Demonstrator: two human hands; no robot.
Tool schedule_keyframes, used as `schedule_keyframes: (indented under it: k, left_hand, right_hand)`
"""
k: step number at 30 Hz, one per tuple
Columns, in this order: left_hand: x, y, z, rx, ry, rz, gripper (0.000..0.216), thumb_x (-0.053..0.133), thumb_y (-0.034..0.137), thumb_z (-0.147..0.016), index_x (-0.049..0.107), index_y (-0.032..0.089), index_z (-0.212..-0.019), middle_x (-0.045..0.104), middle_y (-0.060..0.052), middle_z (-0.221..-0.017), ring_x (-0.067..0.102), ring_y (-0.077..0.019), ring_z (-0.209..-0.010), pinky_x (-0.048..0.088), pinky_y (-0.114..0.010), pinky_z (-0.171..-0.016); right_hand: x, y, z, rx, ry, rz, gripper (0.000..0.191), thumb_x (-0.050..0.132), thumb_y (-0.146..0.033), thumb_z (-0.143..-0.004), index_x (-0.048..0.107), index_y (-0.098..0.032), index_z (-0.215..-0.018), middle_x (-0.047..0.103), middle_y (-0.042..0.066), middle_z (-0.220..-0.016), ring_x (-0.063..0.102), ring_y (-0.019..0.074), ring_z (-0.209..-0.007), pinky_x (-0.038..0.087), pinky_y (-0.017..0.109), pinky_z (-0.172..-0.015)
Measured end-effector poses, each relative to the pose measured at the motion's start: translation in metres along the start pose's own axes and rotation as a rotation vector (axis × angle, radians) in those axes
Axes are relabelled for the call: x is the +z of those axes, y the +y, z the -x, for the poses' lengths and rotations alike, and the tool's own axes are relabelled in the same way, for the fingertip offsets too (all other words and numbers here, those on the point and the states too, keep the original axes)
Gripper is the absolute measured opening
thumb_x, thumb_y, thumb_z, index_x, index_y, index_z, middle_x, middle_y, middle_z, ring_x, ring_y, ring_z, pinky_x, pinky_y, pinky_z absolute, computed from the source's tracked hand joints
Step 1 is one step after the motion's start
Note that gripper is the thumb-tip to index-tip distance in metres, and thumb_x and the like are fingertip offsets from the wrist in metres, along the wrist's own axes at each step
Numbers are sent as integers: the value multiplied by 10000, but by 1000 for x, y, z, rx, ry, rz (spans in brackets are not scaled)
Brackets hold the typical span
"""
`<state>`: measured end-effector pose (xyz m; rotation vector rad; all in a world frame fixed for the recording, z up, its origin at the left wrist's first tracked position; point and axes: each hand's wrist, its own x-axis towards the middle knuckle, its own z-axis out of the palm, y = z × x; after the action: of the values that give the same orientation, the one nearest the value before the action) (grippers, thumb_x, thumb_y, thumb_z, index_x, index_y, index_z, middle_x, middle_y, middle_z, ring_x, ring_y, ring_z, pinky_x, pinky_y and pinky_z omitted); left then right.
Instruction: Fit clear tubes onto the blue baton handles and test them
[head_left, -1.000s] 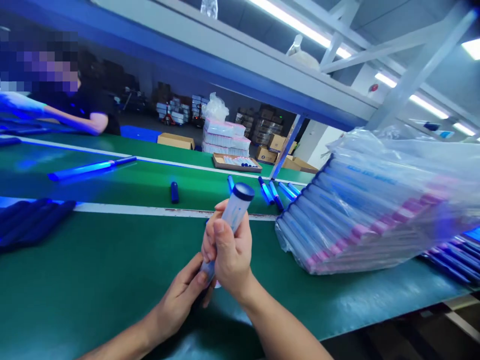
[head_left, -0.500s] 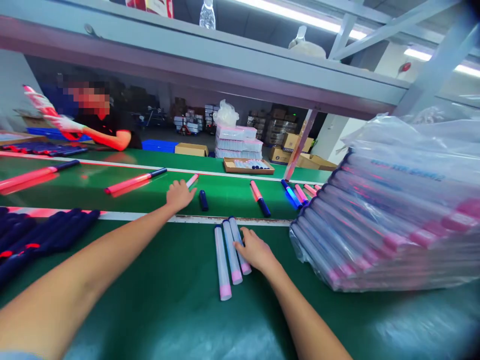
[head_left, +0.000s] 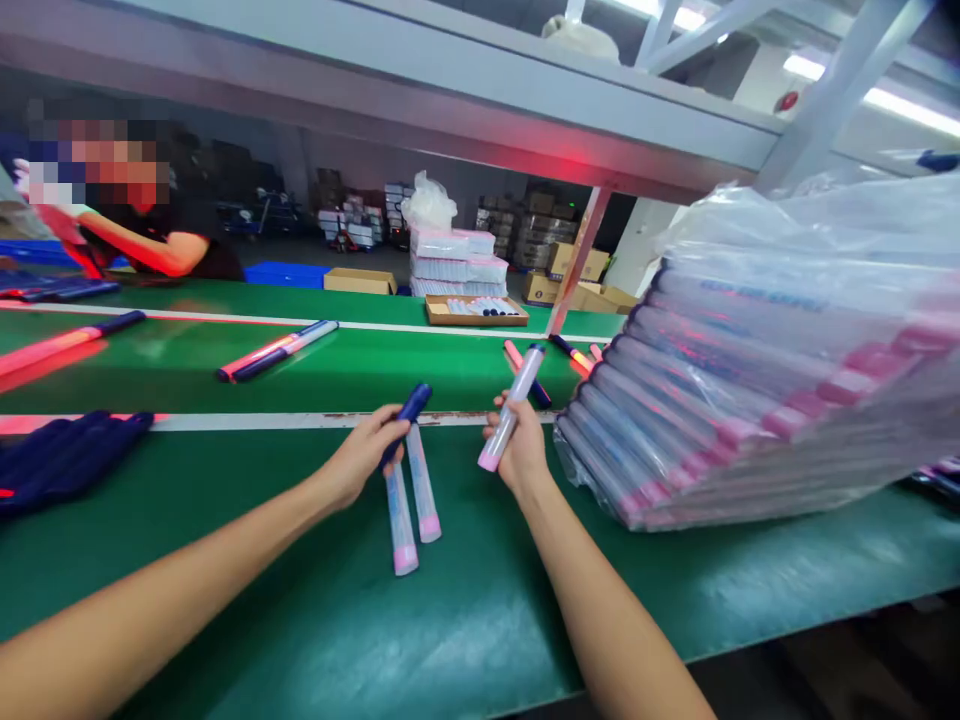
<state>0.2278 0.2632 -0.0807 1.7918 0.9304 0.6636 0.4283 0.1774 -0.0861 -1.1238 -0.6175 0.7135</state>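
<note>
My left hand (head_left: 369, 455) is closed around a dark blue stick handle (head_left: 415, 402), held slanting up to the right above the bench. In my closed right hand (head_left: 527, 448) is a translucent tube (head_left: 516, 405) with a pink end, tilted with that end low and its dark-rimmed end up. Between my hands, two more such tubes lie on the green bench: one (head_left: 401, 525) is partly hidden at its top by my left hand, the other (head_left: 425, 490) lies just right of it. The handle and the held tube are apart.
A plastic bag of stacked tubes (head_left: 720, 400) stands at the right. Dark blue handles (head_left: 75, 455) are piled at the left. Light sticks (head_left: 277, 352) lie on the green strip beyond the white rail (head_left: 247, 422). A co-worker (head_left: 165, 240) is across, at the far left.
My left hand has come back from the far strip and now grips a dark blue handle. My right hand has lifted one of the three tubes from the bench. The view has shifted.
</note>
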Motion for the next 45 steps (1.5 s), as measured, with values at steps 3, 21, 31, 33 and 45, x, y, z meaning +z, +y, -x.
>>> schedule_keyframes:
  k: [3,21,31,33,45]
  left_hand:
    - [13,-9,73,-50,-199,247,628,607,577,-906,562,144,-1359,569,19,-692,486,-103,-526,373,-200,-430]
    - [32,-11,111,-130,-248,587,494,731,531,-853,704,153,-1171,637,-39,-826,476,-68,-523,336,-155,-374]
    - [41,-25,112,143,-20,271,458,649,511,-927,682,215,-1274,601,-18,-815,528,-99,-594,389,-188,-448]
    - [41,-29,112,158,-28,260,445,635,504,-938,665,217,-1278,594,-13,-814,524,-102,-596,391,-195,-460]
    - [2,-12,132,291,-326,620,569,593,636,-921,537,210,-1295,595,-32,-948,609,-145,-735,483,-295,-692]
  right_hand:
    - [10,-21,15,-40,75,-324,298,471,-463,-832,431,-271,-1057,471,-69,-810,462,50,-582,434,180,-571]
    - [45,-47,86,-219,-132,-626,206,587,-261,-857,489,-264,-1039,454,-82,-762,414,36,-510,379,189,-484]
    - [63,-31,90,-309,57,-504,174,569,-323,-914,483,-273,-1056,463,-71,-797,435,39,-539,399,186,-494]
    - [63,-30,89,-304,54,-500,173,568,-322,-918,487,-277,-1064,469,-72,-795,434,39,-533,399,186,-493]
    - [105,-75,128,-448,-498,-283,210,595,-396,-967,546,-261,-1120,543,-65,-725,504,62,-495,442,197,-464]
